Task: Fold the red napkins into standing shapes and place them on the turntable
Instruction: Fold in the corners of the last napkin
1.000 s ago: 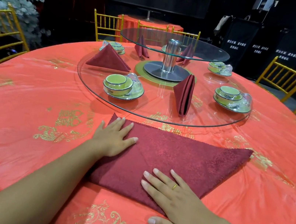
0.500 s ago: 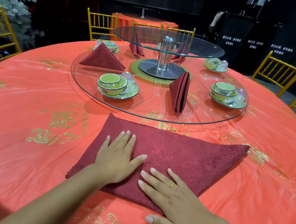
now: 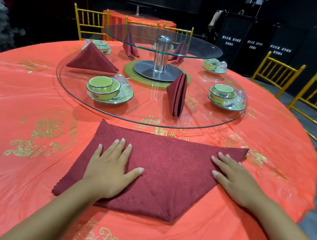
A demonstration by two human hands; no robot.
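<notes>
Right hand (image 3: pixel 235 179), spread flat, slides out to the red napkin (image 3: pixel 171 163)'s right corner; left hand (image 3: pixel 110 166), flat too, pins the unfinished fold.

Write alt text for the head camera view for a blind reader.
A left hand and right hand rest flat on a partly folded red napkin on an orange tablecloth. Behind, a glass turntable holds folded napkins and green cups; gold chairs stand around.
</notes>
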